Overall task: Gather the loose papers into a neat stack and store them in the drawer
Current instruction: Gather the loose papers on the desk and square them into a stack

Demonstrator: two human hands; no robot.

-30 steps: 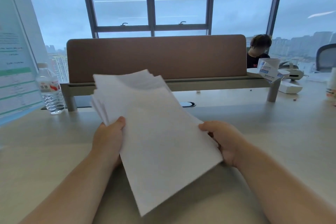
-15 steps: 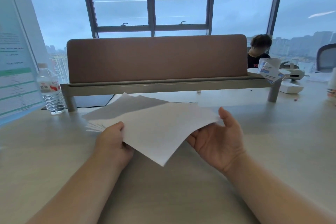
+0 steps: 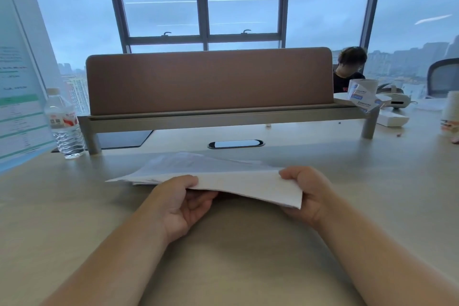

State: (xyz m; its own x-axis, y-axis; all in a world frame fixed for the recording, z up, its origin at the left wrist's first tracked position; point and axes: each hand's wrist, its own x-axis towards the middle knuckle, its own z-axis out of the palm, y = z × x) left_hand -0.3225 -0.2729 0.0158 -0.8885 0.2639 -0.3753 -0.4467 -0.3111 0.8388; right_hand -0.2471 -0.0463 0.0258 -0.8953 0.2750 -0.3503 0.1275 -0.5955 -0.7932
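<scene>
A stack of white papers [image 3: 223, 176] lies nearly flat, just above the light wooden desk [image 3: 372, 194], with its sheets uneven at the left end. My left hand [image 3: 181, 204] grips the near left edge, thumb on top and fingers curled underneath. My right hand [image 3: 308, 194] grips the near right corner the same way. No drawer is in view.
A brown divider panel [image 3: 208, 82] on a low shelf spans the desk's far side, with a cable slot [image 3: 236, 144] in front. A water bottle [image 3: 65, 124] and a printed stand sign [image 3: 17, 97] are at left. Boxes [image 3: 362, 97] and a person sit at far right.
The papers have tipped from upright and facing me down to nearly flat over the desk. My right hand opened under the sheets, then closed on the right corner.
</scene>
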